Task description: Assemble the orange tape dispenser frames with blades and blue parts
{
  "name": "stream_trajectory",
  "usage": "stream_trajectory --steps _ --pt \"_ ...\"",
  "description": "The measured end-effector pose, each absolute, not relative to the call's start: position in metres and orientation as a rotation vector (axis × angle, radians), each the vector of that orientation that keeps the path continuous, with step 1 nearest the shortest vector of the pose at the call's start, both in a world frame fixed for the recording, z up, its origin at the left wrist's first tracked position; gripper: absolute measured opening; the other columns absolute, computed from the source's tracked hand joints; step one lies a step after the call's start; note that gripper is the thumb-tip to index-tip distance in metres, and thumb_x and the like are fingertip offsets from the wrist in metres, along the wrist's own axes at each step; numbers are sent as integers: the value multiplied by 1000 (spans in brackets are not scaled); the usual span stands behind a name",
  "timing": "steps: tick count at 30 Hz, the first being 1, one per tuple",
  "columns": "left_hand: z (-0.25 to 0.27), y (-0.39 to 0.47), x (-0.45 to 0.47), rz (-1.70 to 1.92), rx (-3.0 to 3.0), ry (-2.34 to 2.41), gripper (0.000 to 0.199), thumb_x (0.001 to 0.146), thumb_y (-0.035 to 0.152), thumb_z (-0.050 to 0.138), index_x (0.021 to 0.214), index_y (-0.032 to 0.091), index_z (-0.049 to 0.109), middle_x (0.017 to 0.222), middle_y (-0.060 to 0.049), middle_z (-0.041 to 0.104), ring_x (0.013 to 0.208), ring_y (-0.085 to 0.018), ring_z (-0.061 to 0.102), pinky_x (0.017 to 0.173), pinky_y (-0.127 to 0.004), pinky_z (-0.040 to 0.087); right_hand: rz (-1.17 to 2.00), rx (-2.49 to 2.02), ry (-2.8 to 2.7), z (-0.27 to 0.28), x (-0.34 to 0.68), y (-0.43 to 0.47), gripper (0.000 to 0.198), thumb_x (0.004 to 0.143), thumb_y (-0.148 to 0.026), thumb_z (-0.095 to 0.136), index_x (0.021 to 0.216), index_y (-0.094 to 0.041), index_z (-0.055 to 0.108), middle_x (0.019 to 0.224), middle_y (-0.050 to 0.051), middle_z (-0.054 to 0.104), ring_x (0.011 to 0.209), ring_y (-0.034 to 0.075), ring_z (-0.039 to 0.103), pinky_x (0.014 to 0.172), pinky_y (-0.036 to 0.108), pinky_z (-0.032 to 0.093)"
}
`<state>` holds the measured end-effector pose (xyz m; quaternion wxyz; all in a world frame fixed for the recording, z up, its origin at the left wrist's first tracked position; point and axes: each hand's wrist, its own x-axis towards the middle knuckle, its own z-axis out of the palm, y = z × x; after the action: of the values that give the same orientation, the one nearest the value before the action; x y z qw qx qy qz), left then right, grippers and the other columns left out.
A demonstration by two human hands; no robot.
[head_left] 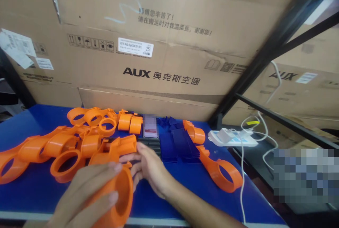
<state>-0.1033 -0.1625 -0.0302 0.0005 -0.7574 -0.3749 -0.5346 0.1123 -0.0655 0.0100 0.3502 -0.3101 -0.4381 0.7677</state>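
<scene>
My left hand (87, 192) wraps around the wide ring of an orange plastic ring-shaped part (125, 199), low in the head view near the front of the blue table. Two of its fingertips lie on the ring's outside. My right hand (152, 168) closes its thumb and fingers at the narrow block-like end of the same part, farther from me. Its fingertips are partly hidden behind the orange plastic. Just left of my hands lie several similar orange parts, among them a loose ring (66, 166). Black strips (149, 147) lie beyond my right hand.
A phone (150, 126) stands at the back, beside stacked dark blue sheets (182, 143). More orange parts (227, 177) lie on the right. A white power strip (233, 138) with trailing cables sits by the right edge. Large cartons (164, 58) and a black shelf post (259, 58) close off the back.
</scene>
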Motion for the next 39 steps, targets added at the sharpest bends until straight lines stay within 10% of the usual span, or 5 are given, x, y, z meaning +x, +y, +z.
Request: stream_trajectory --steps 9,14,20,25,39 --pt "-11 -107 -35 -1187 -2689 -571 72 84 39 80 150 28 54 164 -14 45 145 -38 50 120 -56 40 1435 -973 -1372 28 160 -28 40 92 -55 67 112 -21 66 53 -6 60 37 10 51 35 17 36" --pt "-9 -67 1 -2253 -2700 -1313 70 101 63 47 163 33 35 173 -9 29 158 -36 28 127 -55 26 1219 -951 -1247 26 169 -2 34 92 -52 67 106 -21 72 55 -4 59 41 12 53 40 20 36" --pt "0 -24 36 -3254 -2309 -1872 52 85 49 78 129 23 68 124 -11 74 103 -26 72 87 -34 56 1010 -976 -1333 19 174 17 38 95 -52 62 110 -19 76 57 -3 58 49 15 52 49 27 43" --pt "-5 -11 20 -3415 -1918 -1946 38 79 48 82 101 19 69 84 0 70 59 -10 59 56 -21 46 729 -1083 -1683 11 187 20 31 103 -41 51 113 -20 71 82 3 69 73 19 63 70 32 50" --pt "-3 -22 9 -3981 -1313 -1784 38 77 46 84 85 18 59 80 -1 64 56 -8 56 50 -19 47 384 -848 -2792 20 210 -16 5 85 -17 70 82 -19 73 103 8 55 101 25 48 90 39 41"
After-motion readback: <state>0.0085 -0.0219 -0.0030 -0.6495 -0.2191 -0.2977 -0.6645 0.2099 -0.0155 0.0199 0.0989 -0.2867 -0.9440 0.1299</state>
